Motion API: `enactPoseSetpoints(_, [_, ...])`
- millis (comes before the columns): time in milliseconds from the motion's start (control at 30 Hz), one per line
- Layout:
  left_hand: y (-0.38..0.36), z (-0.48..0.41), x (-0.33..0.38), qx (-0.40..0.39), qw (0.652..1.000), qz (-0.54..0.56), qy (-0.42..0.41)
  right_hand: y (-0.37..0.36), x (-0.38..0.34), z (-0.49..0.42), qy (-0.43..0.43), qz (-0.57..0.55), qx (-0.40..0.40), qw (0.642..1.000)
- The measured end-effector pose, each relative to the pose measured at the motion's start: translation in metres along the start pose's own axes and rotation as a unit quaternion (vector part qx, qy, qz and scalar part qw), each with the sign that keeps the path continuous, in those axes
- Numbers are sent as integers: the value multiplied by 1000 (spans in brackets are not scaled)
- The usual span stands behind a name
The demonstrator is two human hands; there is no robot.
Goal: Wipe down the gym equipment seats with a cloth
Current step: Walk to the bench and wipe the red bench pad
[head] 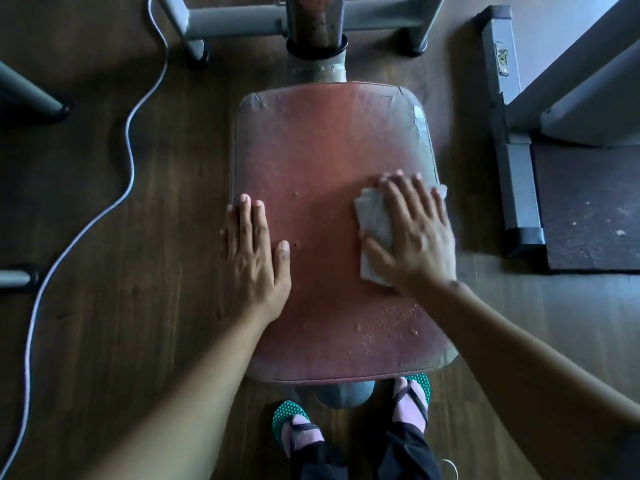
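A worn red padded seat (322,161) fills the middle of the view, with peeling corners at its far edge and small droplets or pits near its front right. My right hand (415,233) lies flat on a folded grey cloth (372,216), pressing it against the seat's right side. My left hand (254,251) rests flat on the seat's left edge, fingers together and holding nothing. Most of the cloth is hidden under my right palm.
A white cable (131,140) snakes across the wooden floor on the left. Grey machine frame legs (235,19) stand beyond the seat, another frame (516,168) and a dark mat (588,209) to the right. My sandalled feet (298,427) stand below the seat's front edge.
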State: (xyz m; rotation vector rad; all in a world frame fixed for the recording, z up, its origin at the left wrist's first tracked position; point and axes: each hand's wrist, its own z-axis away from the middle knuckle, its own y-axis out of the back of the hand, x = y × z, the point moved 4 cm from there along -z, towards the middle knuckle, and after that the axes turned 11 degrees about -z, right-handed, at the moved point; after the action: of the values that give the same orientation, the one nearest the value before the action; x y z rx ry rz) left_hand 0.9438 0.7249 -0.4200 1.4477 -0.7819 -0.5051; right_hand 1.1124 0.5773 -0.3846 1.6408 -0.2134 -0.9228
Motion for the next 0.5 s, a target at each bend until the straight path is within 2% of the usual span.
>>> enactPoseSetpoints(67, [0, 0, 1, 0, 1000, 0, 2, 10, 20, -12, -66, -21, 35, 997])
enactPoseSetpoints(133, [-1, -1, 1, -3, 1000, 2, 2, 9, 18, -9, -84, -31, 42, 995])
enactPoseSetpoints(367, [-1, -2, -3, -41, 999, 13, -21, -16, -50, 73, 41, -45, -49, 997])
enactPoseSetpoints(433, [1, 2, -8, -54, 998, 15, -34, -9, -36, 73, 40, -38, -48, 997])
enactPoseSetpoints(500, [4, 14, -15, -66, 997, 17, -46, -2, -18, 69, 3, -24, -26, 999])
